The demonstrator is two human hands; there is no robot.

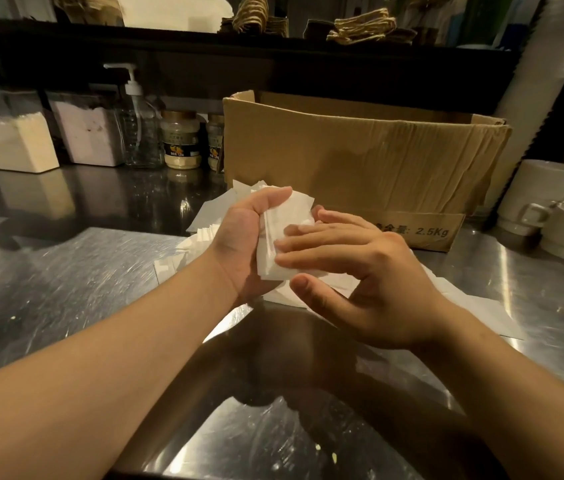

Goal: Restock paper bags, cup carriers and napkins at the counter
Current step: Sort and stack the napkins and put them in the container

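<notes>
Item 1: stack of napkins [285, 237], white, folded, being held above the middle of the desk [66, 271]. The left hand [239, 244] is gripping the stack from the left, thumb lying over its far top edge and the palm cupping its side; its fingers are hidden behind the stack. The right hand [353, 271] is resting flat on the stack's right face, fingers straight and slightly spread, thumb standing off at the near edge and curling round nothing.

Item 2: loose napkins [204, 233], white, lying scattered on the desk beneath and around both hands, some fanned to the left, others spreading to the right under the right wrist.

Item 3: cardboard box [360, 154], brown, creased, top flaps open, sitting on the desk just beyond the hands; the near lower flap is showing the print "2.5Kg".

Item 4: white mugs [550, 209], stacked, standing at the far right of the desk beside the box.

Item 5: 2 jars [181, 143] of pale powder, sitting left of the box, touching or nearly touching each other.

Item 6: pump bottle [138, 126], clear, standing left of the jars.

Item 7: 2 clear bins [17, 140] holding pale powder, standing at the far left.

Item 8: dark shelf [273, 43] running above the desk, carrying bundles of brown woven material; what they are cannot be told.
</notes>
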